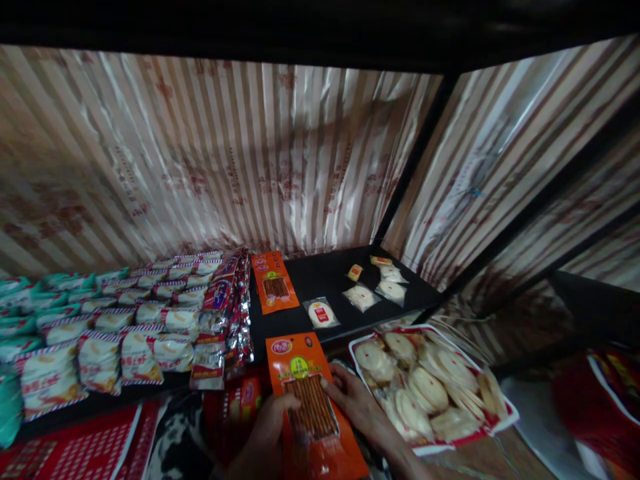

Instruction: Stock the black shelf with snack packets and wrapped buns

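Between my two hands is an orange snack packet (313, 407) with a clear window that shows brown sticks inside. My left hand (270, 427) grips its left edge, the thumb lying over the front. On the opposite edge my right hand (357, 400) holds it, thumb on the window's upper right corner. Fingers behind the packet are hidden. A matching orange packet (275, 283) lies on the black shelf (315, 273) just beyond. Near it is a clear-wrapped round white cracker (321, 313) with a red label.
Rows of small white snack bags (143, 353) fill the shelf's left, beside purple-red packets (220, 300). Wrapped crackers (361, 297) lie to the right. A red-and-white basket (510, 423) of round crackers stands lower right, a red crate (90, 440) lower left. A dark post (417, 160) rises at the corner.
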Motion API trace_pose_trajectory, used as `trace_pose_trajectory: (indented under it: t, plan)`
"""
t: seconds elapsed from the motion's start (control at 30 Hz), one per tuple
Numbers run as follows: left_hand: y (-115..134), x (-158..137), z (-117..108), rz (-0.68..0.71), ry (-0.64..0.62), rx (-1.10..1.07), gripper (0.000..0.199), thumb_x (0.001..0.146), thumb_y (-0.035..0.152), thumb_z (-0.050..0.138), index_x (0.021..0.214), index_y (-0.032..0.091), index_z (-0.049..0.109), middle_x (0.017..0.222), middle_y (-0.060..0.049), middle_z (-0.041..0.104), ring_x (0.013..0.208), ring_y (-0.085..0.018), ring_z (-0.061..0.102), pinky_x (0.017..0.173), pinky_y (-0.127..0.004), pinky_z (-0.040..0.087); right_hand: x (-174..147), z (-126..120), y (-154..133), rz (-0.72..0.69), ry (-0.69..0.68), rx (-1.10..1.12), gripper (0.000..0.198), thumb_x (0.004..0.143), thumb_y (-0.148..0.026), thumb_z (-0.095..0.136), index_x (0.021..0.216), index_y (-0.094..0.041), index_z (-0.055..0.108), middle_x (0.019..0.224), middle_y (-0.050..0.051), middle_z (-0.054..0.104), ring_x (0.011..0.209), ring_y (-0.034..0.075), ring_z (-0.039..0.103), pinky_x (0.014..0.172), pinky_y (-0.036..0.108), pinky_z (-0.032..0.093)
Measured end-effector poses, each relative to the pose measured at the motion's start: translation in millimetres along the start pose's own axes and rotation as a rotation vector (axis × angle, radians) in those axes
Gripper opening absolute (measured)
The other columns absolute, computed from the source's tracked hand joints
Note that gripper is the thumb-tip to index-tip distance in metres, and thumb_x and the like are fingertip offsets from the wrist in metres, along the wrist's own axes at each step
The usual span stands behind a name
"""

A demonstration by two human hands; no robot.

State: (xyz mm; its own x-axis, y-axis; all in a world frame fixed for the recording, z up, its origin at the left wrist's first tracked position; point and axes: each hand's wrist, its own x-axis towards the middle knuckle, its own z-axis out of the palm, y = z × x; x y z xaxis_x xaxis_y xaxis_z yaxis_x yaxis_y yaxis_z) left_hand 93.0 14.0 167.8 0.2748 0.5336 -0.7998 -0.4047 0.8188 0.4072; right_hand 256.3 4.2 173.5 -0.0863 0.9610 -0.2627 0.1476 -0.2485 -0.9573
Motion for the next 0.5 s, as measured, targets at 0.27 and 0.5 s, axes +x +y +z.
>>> trace_pose_trajectory:
  t: [0.27,0.5]
  plan:
    - [11.7,8.8,12.5,0.353,0.052,0.086,0.018,0.054,0.013,0.064,0.072,0.016,0.061,0.063,-0.002,0.065,0.056,-0.016,0.061,0.055,-0.025,0.047,31.3,1.7,16.2,-0.022,0.124,0.214,0.036,0.075,-0.047,0.059,0.098,-0.019,0.055,0.086,0.003,0.069,0.076,0.020,0.064,0.072,0.032,0.049]
    - [21.9,25.5,21.8,0.531,0.180,0.170,0.076,0.066,0.014,0.056,0.137,0.023,0.029,0.114,-0.009,0.062,0.094,-0.020,0.063,0.076,-0.029,0.051,64.8,-11.5,12.6,-0.114,0.271,-0.138,0.039,0.078,-0.040,0.052,0.109,-0.018,0.059,0.097,0.006,0.069,0.091,0.023,0.063,0.083,0.035,0.047]
